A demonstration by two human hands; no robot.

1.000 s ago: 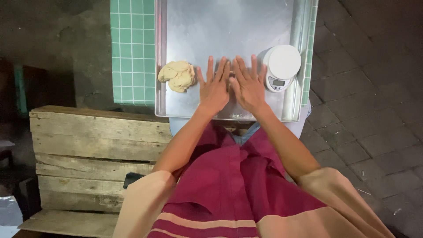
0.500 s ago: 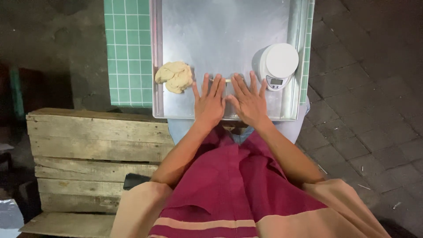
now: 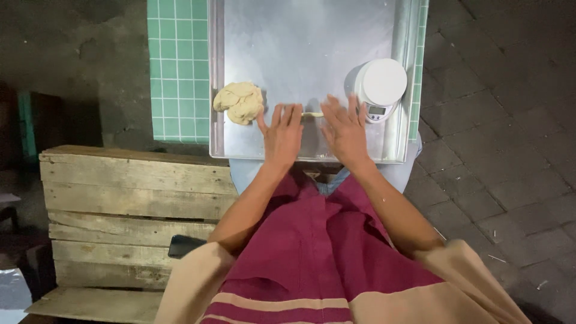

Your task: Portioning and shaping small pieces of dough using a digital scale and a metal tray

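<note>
Change since a second ago: both hands have spread apart along the thin rope of pale dough (image 3: 312, 114), which now shows as a short strand between them; before, the palms lay side by side over it.
Left hand (image 3: 283, 133): flat, palm down, fingers straight and a little fanned, gripping nothing; it presses on the left end of the rope.
Right hand (image 3: 345, 132): flat and open likewise, holding nothing, pressing on the right end.
Dough rope: lies on the shiny rectangular metal tray (image 3: 300, 42), under and between the two palms, mostly hidden by them.
Risk, thinning: judged from how slender the visible strand is, uneven pressure could pinch it through in the middle.
Risk, right side: the round white kitchen scale (image 3: 381, 84) stands just beyond the right fingertips; a wider outward roll could knock it or run the rope's end against it.
Risk, left side: the lumpy cream dough mass (image 3: 240, 102) sits just left of the left thumb; the rope's end could stick to it.
Risk, near edge: the tray's rim lies just under the wrists, overhanging the lap, so a hard push may shift it.
Nearer: maroon and tan cloth (image 3: 312, 264) over the lap; weathered wooden pallet (image 3: 132, 198) left of the forearm.
Farther: green tiled surface (image 3: 179, 66) beyond the left hand, beside the tray; dark paving (image 3: 498, 120) to the right.
</note>
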